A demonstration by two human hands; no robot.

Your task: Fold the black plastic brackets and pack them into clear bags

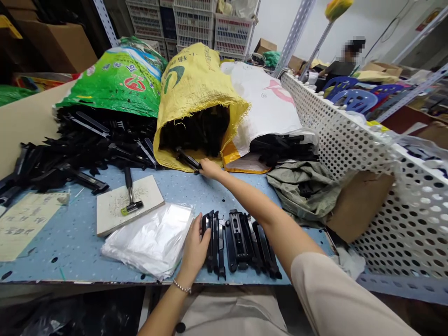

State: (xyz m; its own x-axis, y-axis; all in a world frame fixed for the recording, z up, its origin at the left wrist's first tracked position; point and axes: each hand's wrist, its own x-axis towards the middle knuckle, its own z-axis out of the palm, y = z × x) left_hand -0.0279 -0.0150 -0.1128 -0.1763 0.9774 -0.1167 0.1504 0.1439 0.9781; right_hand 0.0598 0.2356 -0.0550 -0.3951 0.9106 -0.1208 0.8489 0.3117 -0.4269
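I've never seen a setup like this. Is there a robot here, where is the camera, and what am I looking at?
There is no robot: these are a person's bare hands, and the single picture comes from a camera worn on that person's head, looking forward and down. The right hand holds a slim black part at the mouth of the yellow sack. The left hand touches the left end of a row of black parts. Also on the blue table are a green sack, a white sack, a hammer on a board, clear bags and a handwritten note.
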